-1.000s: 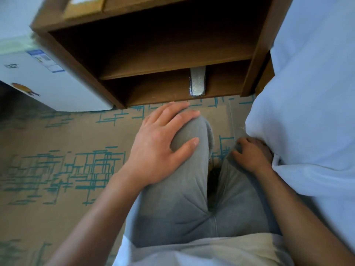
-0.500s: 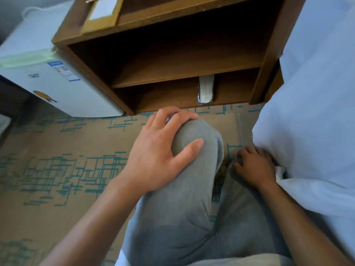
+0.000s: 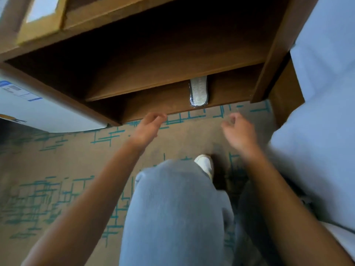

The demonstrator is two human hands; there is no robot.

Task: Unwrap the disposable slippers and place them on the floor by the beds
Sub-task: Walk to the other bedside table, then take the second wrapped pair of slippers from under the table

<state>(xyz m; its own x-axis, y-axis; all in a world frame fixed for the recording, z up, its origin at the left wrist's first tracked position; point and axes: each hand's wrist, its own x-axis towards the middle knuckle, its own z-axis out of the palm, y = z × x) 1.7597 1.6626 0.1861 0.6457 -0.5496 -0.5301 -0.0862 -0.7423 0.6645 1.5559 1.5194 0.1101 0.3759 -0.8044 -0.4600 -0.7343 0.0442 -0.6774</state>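
Carpeted floor (image 3: 57,169), patterned with teal lines, fills the lower field; a white-covered bed (image 3: 322,131) borders the right edge and runs out of frame. A wooden nightstand (image 3: 153,60) with two open shelves spans the top, and a white appliance (image 3: 48,112), partly cut off, stands just beside it on the left. The person's grey-trousered knee (image 3: 172,208) and a white shoe (image 3: 205,166) occupy the centre foreground. The left hand (image 3: 148,127) and right hand (image 3: 238,133) both reach toward the lower shelf; each is motion-blurred, with fingers loosely curled and nothing in its grip, though exact finger posture is hard to read. The disposable slippers (image 3: 198,92) lie on the lower shelf of the nightstand, near its front edge, as one flat white pack under glossy film; the right hand is the nearer, yet both hands are apart from it. Judged from this arrangement, the task is at its start: the pack is untouched, with retrieval, unwrapping and placement on the floor by the beds all remaining. The pack's far end is hidden under the upper shelf, and whether it contains one slipper or a pair cannot be told.
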